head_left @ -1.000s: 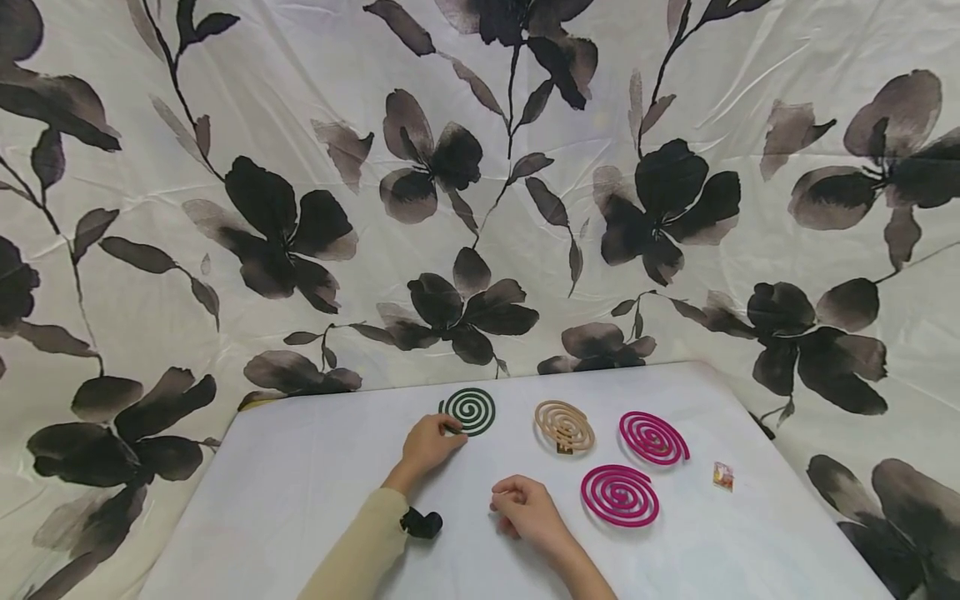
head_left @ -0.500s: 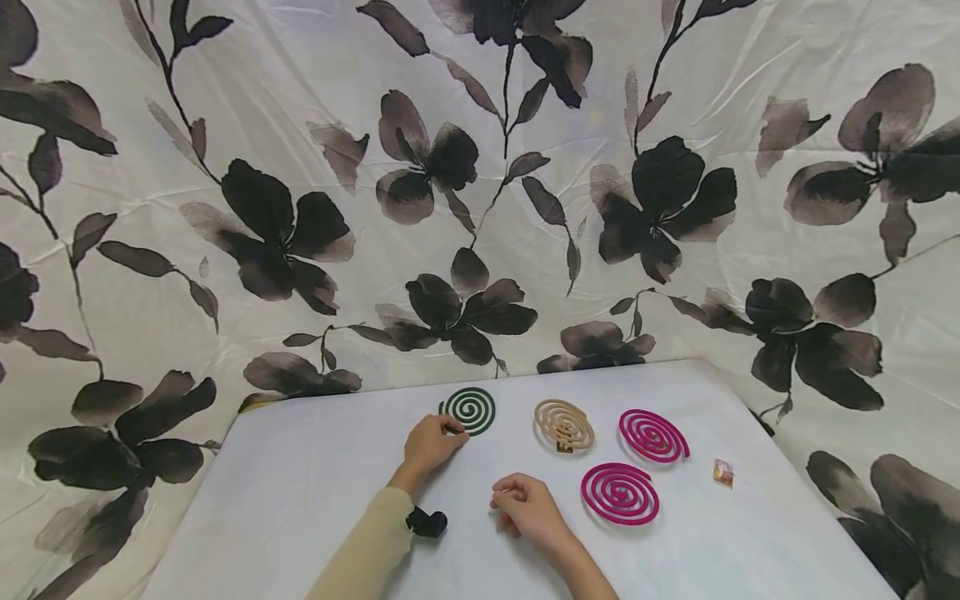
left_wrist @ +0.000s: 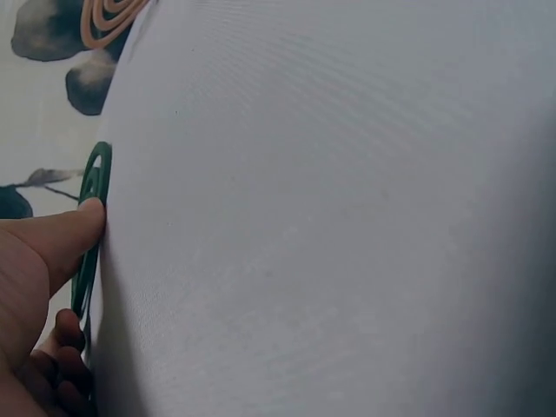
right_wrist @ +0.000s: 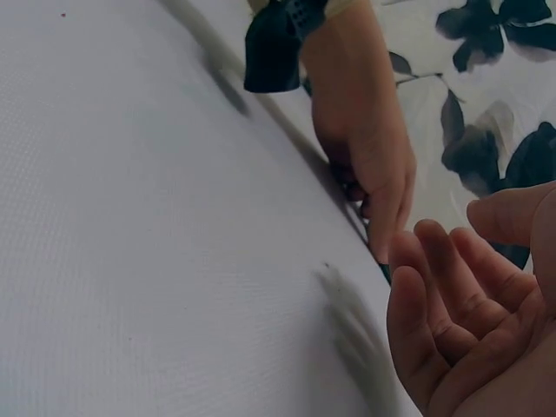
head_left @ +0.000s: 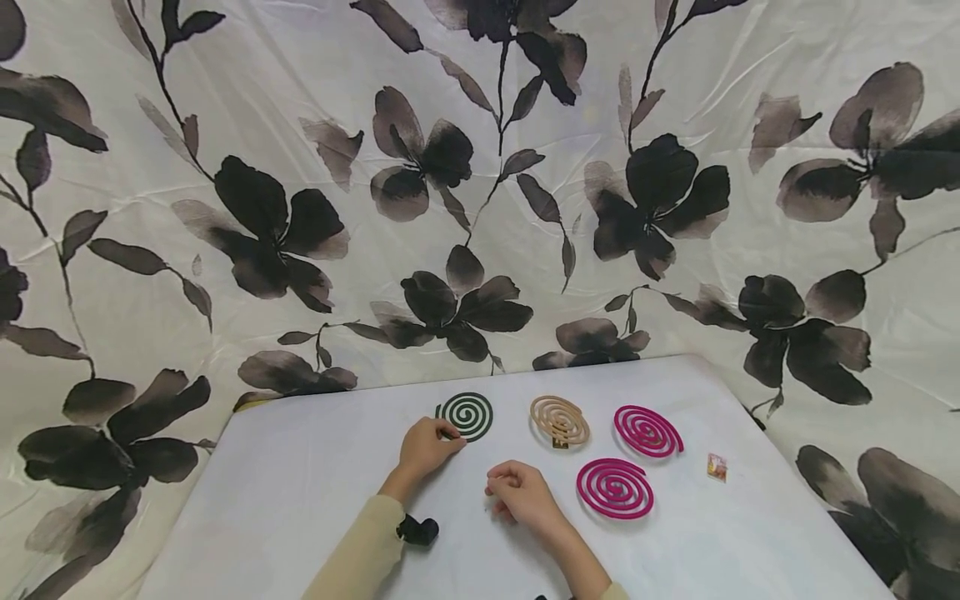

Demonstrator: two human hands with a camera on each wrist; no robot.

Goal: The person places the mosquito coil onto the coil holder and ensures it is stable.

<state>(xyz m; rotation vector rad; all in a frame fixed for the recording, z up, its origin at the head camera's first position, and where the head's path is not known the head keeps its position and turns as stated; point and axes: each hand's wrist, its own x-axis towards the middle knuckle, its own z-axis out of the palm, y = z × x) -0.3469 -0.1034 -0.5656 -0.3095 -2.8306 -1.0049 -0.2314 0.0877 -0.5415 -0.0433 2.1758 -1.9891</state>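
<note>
Head view: white table (head_left: 285,500), floral cloth (head_left: 300,167) behind it at 12 o'clock.
Left hand (head_left: 424,447): fingers curled at the near edge of the green coil (head_left: 465,415); the coil lies flat at the hand's 1 o'clock. In the left wrist view the thumb (left_wrist: 61,239) tip presses against the green coil (left_wrist: 91,208) rim, other fingers tucked under. Whether it truly pinches the rim I cannot tell; contact is plain.
Right hand (head_left: 521,495): rests on the table, fingers loosely curled, holding nothing. The right wrist view shows its fingers (right_wrist: 439,295) bent inward over an empty palm.
Tan coil (head_left: 559,420): at 3 o'clock of the green coil, apart from it.
Far pink coil (head_left: 648,430): at 3 o'clock of the tan coil.
Near pink coil (head_left: 615,487): just at 3 o'clock of the right hand, not touched.
Small packet (head_left: 717,467): at 3 o'clock of the pink coils, near the table edge.
Left wrist: black strap device (head_left: 417,528) below the beige sleeve (head_left: 360,554).
</note>
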